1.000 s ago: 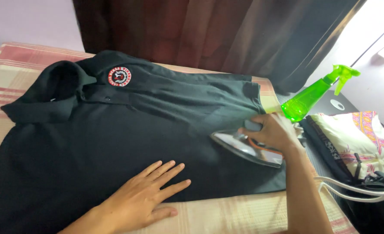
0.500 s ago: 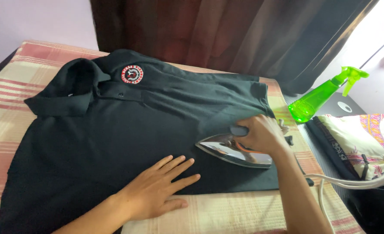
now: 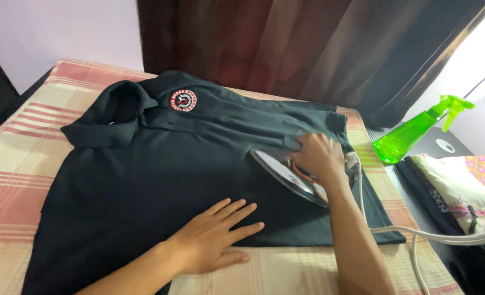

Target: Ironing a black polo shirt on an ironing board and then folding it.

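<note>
The right hand [image 3: 320, 157] is closing firmly around the handle of a flat, polished-metal clothes iron [image 3: 290, 177]; the fingers are wrapping the handle fully, so the grip is narrow and loaded. The iron is resting sole-down on a black short-sleeved polo shirt with a round red-and-white chest badge [image 3: 160, 164]; it is sitting over the shirt's side area, just below a raised fold of cloth that is lying directly ahead of the knuckles. A white power cord [image 3: 417, 235] is trailing from behind the wrist and off toward the person's right.

The left hand [image 3: 216, 237] is lying flat and spread, holding nothing; it is pressing the lower part of the shirt, near the iron and on the side away from the cord, with the fingertips pointing toward the sole plate but staying apart from it.

The shirt is lying front-up on a pink-and-cream striped padded cloth [image 3: 13, 164]; the collar is sitting well away from the gripped iron. Beyond the cord, a translucent green plastic spray bottle [image 3: 412, 134] is lying untouched beside folded patterned fabric [image 3: 461, 186].

Judged from the cloth, the broad body panel near the flat hand is looking smooth; the fold ahead of the iron, the collar and the far sleeve are still appearing creased, so the pressing is seemingly partway through.
</note>
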